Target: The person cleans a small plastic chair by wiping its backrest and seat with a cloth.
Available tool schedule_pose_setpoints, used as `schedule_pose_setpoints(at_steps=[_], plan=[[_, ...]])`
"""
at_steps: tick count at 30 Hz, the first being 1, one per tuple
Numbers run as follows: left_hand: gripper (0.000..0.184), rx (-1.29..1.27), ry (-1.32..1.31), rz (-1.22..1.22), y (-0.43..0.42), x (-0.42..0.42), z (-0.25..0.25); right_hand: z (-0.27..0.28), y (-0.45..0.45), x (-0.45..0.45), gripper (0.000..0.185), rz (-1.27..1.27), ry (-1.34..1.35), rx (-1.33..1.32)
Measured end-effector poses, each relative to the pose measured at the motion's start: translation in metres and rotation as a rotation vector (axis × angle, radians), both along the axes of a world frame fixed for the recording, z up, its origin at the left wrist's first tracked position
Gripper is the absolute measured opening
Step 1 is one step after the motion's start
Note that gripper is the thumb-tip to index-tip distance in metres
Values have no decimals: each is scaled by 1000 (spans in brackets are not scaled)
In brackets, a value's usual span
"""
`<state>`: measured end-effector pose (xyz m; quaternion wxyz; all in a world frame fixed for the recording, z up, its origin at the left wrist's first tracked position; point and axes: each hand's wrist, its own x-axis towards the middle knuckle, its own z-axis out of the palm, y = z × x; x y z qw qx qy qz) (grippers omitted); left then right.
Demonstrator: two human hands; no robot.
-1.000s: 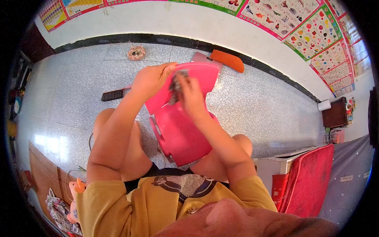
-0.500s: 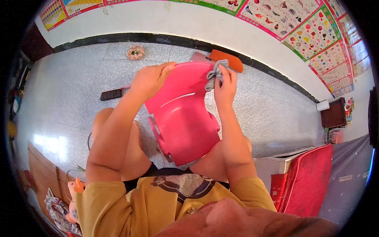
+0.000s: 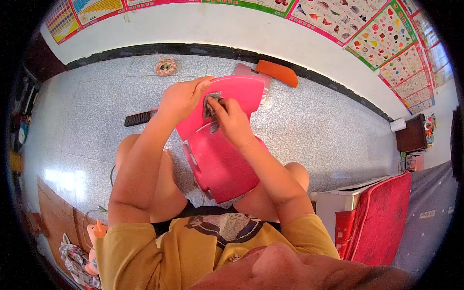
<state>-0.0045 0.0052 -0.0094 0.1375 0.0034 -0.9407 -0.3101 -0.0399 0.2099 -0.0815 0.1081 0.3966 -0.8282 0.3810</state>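
Left hand (image 3: 182,100) clamps the rim of the pink chair (image 3: 224,164), propped between the knees; right hand (image 3: 234,123) pinches a bunched grey cloth (image 3: 211,107) against the backrest. Firm hold there, I'd say; flat, overlapping strokes reaching the slot suit it best.

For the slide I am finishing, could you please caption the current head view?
Left hand steadies a pink chair while the right hand presses a gray cloth to its backrest.

both arms (image 3: 140,174) reach forward, elbows bent, left hand (image 3: 186,99) gripping, right hand (image 3: 234,124) pinching with curled fingers (image 3: 218,107).
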Motion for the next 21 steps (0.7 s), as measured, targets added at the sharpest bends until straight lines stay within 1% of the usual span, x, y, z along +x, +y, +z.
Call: schedule_pose_setpoints(at_steps=[2,4,7,8,10,11,14,16,17,19,20,21], plan=[[47,7,10,4,0,0,-2,4,17,-21,51,-81,81,-11],[47,-2,-62,-2,3,3,8,-1,38,-50,56,-197,422,-46],[45,-25,-118,10,5,8,18,12,65,-60,56,-397,318,-67],[45,-34,-128,17,5,10,20,12,69,-61,56,-411,300,-88],[45,-66,-237,84,6,17,33,13,76,-63,57,-443,266,-132],[45,-84,-292,113,7,19,36,12,77,-64,58,-440,270,-136],[47,-116,-231,15,-14,30,18,8,73,-65,60,-433,273,-153],[46,-185,-319,36,-13,32,24,10,65,-64,61,-419,267,-166],[45,-215,-365,53,-11,34,26,12,60,-61,62,-417,286,-117],[45,-231,-352,69,-8,31,21,16,46,-55,63,-411,329,-24],[45,-241,-344,75,-7,30,18,6,36,-59,53,-369,434,-35],[45,-220,-327,75,-8,28,15,3,22,-55,51,-317,341,-61]])
